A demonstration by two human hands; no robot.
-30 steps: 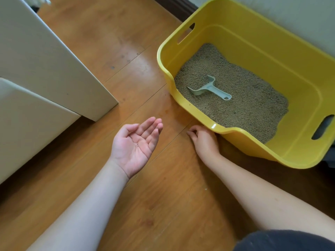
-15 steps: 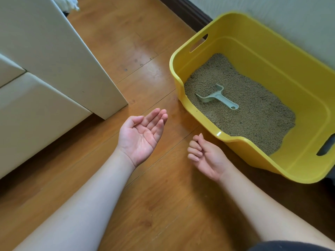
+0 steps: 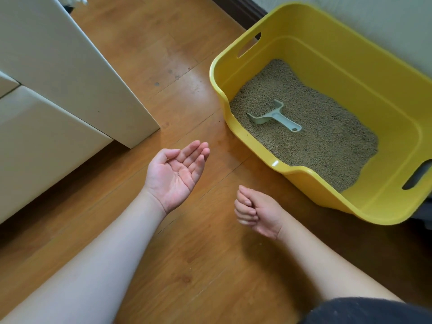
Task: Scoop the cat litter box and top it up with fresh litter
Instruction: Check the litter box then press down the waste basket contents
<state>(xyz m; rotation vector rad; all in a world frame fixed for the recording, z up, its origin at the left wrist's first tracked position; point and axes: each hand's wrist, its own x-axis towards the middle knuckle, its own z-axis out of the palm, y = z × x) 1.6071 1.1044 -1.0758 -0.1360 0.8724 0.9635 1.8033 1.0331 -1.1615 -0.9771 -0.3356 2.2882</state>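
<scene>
The left hand lies palm up over the wooden floor, its fingers straight and together, relaxed, pointing toward one o'clock; a tiny speck sits in the palm. The right hand hovers just at its four o'clock, fingers curled into a loose fist with the thumb against them; whether anything small is pinched inside cannot be told.

Bare floor runs between the two hands and on toward twelve o'clock. At ten o'clock from the left hand stands a white cabinet, its lower corner near the fingertips but apart from them. At two o'clock from the right hand sits the yellow litter box, its near rim dipping low close to the fist, not touching it. The box backs onto the wall along its far side.

Inside, litter covers the left and middle of the bottom, leaving bare yellow at the right end. The scoop lies on the litter near the left end, long axis running ten to four o'clock, handle toward four.
</scene>
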